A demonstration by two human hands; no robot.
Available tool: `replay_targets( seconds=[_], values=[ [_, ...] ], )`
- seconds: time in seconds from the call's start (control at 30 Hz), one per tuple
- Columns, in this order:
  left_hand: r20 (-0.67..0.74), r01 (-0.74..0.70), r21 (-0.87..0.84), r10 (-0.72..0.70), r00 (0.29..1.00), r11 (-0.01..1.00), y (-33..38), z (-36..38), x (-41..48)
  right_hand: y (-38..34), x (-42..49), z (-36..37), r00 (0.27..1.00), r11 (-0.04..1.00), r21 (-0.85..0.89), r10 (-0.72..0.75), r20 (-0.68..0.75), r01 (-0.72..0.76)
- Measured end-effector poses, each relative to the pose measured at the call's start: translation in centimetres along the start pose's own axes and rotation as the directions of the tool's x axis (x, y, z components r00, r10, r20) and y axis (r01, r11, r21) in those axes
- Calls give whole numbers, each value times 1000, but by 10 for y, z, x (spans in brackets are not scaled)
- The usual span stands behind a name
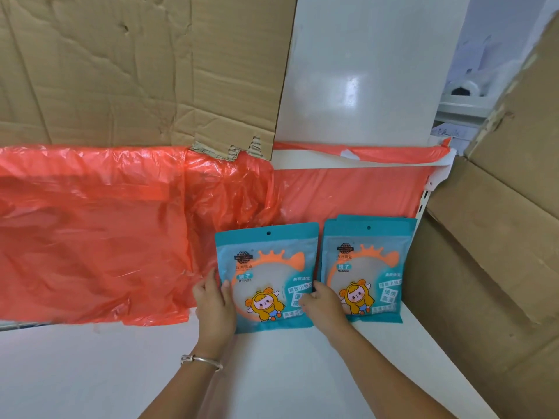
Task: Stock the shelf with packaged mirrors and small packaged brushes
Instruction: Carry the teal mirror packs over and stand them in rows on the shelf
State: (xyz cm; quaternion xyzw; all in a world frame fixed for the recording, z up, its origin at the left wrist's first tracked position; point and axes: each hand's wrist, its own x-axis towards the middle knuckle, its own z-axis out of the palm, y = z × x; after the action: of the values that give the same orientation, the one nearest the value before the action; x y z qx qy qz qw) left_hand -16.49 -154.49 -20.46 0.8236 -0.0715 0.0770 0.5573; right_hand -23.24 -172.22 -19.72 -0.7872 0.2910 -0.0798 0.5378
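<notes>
A white shelf board (90, 373) is running across the foreground; a crinkled orange plastic sheet (90, 231) is hanging along its back; above that, a creased cardboard sheet (121, 65) with a torn lower edge is covering the upper left; a glossy white panel (363, 71) is standing beside it, catching a soft patch of light; a slotted white upright (425, 201) is showing at the shelf's right end; a large cardboard box (484, 267) is filling the right side; pale, blurred shelving (462, 107) is showing beyond.

A single wide-angle view, worn on the person's head, looks forward and down at the white shelf (90, 373) from close range. Its back panel (363, 71) fills the upper frame, and both forearms (187, 388) enter from the bottom edge near centre.
</notes>
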Motion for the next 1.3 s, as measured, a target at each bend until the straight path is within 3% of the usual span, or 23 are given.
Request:
replay_targets(
  seconds=[0.1,0.3,0.53,0.8,1.03,1.17,1.3],
  values=[
    [42,-29,-87,32,999,996,2,4,5,2,2,5,996,999,-16,50,67,-49],
    [80,33,-266,-12,997,963,11,2,11,6,9,14,994,995,-26,94,58,-92],
    [123,19,-228,9,992,973,8,-6,10,8,14,16,988,990,-26,143,51,-141],
    [219,50,-100,-27,975,994,18,-26,7,13,-10,18,989,975,169,143,21,-145],
    [177,76,-50,-66,982,996,10,-65,-8,32,-41,50,970,951,224,233,-64,-214],
    [202,145,-1,-142,969,989,-6,-109,-15,0,-70,80,976,959,184,203,83,-215],
    [145,215,15,-215,966,976,-17,-173,-30,-50,-99,128,942,987,129,49,332,-96]
  ],
)
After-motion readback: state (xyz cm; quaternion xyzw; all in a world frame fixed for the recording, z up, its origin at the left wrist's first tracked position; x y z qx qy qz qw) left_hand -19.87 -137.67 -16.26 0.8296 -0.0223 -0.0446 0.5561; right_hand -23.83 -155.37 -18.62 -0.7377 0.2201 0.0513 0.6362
